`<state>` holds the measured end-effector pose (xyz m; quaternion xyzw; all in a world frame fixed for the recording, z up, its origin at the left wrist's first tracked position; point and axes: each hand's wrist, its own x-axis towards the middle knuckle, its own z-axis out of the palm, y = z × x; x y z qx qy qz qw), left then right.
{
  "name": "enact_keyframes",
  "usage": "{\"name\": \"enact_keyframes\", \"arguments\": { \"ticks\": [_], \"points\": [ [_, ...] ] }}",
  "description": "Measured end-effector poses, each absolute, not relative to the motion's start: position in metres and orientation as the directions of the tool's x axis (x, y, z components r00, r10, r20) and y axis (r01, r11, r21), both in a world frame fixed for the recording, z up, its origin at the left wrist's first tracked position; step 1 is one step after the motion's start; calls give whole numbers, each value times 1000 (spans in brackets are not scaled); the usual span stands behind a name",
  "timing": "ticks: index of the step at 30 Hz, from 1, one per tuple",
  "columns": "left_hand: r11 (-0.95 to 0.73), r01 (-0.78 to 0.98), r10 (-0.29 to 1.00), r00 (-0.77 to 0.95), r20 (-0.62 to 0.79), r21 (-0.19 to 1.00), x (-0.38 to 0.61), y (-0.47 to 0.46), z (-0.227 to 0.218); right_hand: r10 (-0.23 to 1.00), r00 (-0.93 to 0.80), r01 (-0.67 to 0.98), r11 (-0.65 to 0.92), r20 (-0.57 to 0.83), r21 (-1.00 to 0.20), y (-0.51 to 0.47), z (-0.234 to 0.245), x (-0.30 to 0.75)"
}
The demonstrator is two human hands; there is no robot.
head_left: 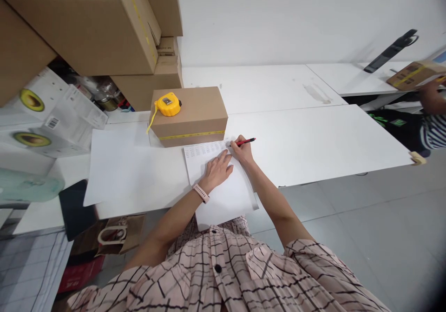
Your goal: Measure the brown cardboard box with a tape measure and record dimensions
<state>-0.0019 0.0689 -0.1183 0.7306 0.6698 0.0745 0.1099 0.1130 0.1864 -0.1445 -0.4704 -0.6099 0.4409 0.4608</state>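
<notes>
My right hand (241,151) grips a red pen (246,141), its tip on the top right of a printed sheet of paper (223,195). My left hand (218,169) lies flat on that sheet with its fingers stretched out, a pink watch on the wrist. The sheet hangs a little over the near edge of the white table (313,140). Just beyond the sheet stands a small brown cardboard box (195,116). A yellow tape measure (168,104) sits on top of it, its tape pulled down the left side and along the front face.
Large cardboard boxes (87,28) are stacked at the back left, above white avocado-printed cartons (49,116). A large blank white sheet (125,168) lies left of the printed one. At the far right, another person's hand (430,96) holds a cardboard box (413,74). A paper bag (114,233) sits below the table.
</notes>
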Motion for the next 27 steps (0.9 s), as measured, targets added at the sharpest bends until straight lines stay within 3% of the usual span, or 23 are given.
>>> {"name": "enact_keyframes", "arguments": {
  "ticks": [27],
  "points": [
    [-86, 958, 995, 96, -24, 274, -2, 70, -119, 977, -138, 168, 185, 163, -968, 187, -144, 113]
  ]
}}
